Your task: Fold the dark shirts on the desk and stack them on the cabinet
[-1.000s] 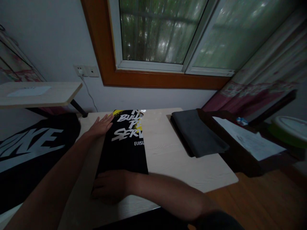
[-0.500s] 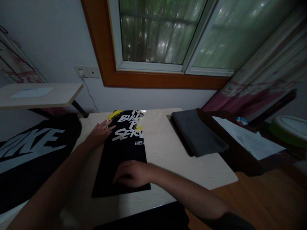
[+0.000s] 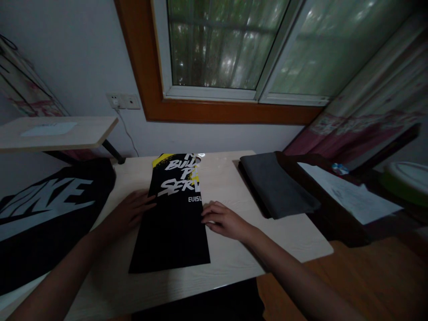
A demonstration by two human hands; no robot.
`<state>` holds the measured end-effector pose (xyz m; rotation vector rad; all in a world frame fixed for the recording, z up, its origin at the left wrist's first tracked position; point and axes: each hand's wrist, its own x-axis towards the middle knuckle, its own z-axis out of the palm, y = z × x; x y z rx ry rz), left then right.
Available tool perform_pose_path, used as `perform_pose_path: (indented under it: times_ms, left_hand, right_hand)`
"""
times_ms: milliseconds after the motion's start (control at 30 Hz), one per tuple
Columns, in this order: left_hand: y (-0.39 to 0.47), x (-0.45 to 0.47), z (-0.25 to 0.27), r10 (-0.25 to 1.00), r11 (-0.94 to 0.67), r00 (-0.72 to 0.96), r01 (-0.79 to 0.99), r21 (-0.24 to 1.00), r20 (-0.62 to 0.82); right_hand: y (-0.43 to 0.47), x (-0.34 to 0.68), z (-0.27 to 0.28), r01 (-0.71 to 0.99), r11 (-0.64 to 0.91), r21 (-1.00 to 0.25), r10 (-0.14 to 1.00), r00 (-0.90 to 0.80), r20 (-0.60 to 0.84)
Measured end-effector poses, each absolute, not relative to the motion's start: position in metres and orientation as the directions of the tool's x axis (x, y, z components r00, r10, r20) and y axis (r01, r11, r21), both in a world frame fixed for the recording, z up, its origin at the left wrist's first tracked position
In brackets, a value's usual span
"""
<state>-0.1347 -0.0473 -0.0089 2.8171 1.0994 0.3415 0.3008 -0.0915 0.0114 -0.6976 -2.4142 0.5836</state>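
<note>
A black folded T-shirt point(image 3: 170, 236) with white lettering and yellow patches lies flat as a long strip on the pale wooden table point(image 3: 230, 263). At its left edge is my left hand point(image 3: 133, 209), open, its stretched fingertips touching the cloth. On the opposite side my right hand point(image 3: 229, 220) is open and slightly bent, with its fingertips at the shirt's right edge. No cloth appears lifted by either hand.
A black garment with NIKE lettering point(image 3: 60, 214) lies to the left, under a raised shelf point(image 3: 67, 138). Folded grey cloth point(image 3: 277, 183) rests at the table's right end, near a sheet of paper point(image 3: 347, 191). A window point(image 3: 227, 49) stands behind.
My right hand has moved off the shirt's lower middle to its right edge. My left hand has slid down along the left edge, towards me. The shirt lies nearly as before.
</note>
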Motion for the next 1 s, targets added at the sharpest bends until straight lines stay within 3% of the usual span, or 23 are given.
perform_pose_path:
  times_ms: [600, 1000]
  left_hand:
    - [-0.119, -0.125, 0.000, 0.603, -0.792, 0.775, 0.554, 0.258, 0.189]
    - [-0.130, -0.128, -0.008, 0.690, -0.684, 0.688, 0.517, 0.514, 0.226]
  right_hand:
    - [-0.103, 0.307, -0.001, 0.260, 0.746, -0.613, 0.551, -0.759, 0.348]
    - [-0.109, 0.299, -0.003, 0.258, 0.793, -0.551, 0.500, -0.793, 0.349]
